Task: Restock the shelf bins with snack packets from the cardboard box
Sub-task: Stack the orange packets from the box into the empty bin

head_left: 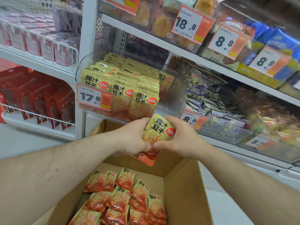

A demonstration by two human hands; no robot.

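Note:
Both hands hold a small stack of yellow-and-orange snack packets (159,129) above the open cardboard box (183,192). My left hand (133,137) grips the stack from the left, and my right hand (180,137) grips it from the right. Inside the box lie several more of the same packets (125,197). Just above the hands, a clear shelf bin (172,101) with a 17.8 price tag (94,98) holds rows of upright matching packets (123,82). The right side of that bin has a gap.
A neighbouring clear bin (227,132) to the right holds purple-grey packets with an 8.8 tag. Upper shelves carry other snacks and price tags. Wire-fronted shelves (39,117) with red packs stand at the left. White shelf edges run close to the box.

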